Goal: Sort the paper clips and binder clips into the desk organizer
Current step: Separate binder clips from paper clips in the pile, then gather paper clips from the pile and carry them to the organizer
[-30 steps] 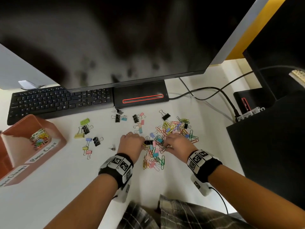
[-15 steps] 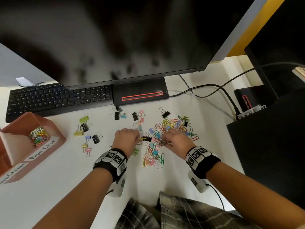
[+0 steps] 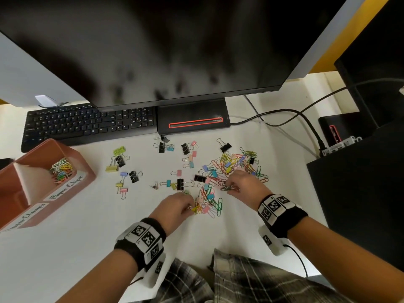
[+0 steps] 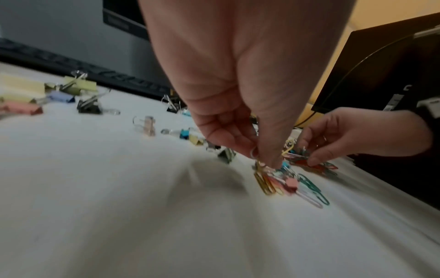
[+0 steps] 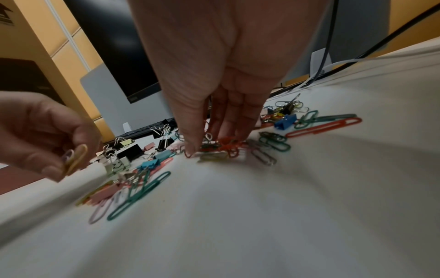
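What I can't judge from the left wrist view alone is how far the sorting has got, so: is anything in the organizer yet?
Observer: Yes. In the head view the organizer sits at the left of the desk, and coloured paper clips lie in its compartment labelled Paper Clips.
Operator: And the other compartment?
Observer: The part of the other compartment that is in frame shows no clips. Its near end is cut off by the picture's edge.
Operator: What are the left fingers pinching? It is blurred for me.
Observer: The right wrist view shows the left hand pinching a yellow paper clip, lifted off the desk.
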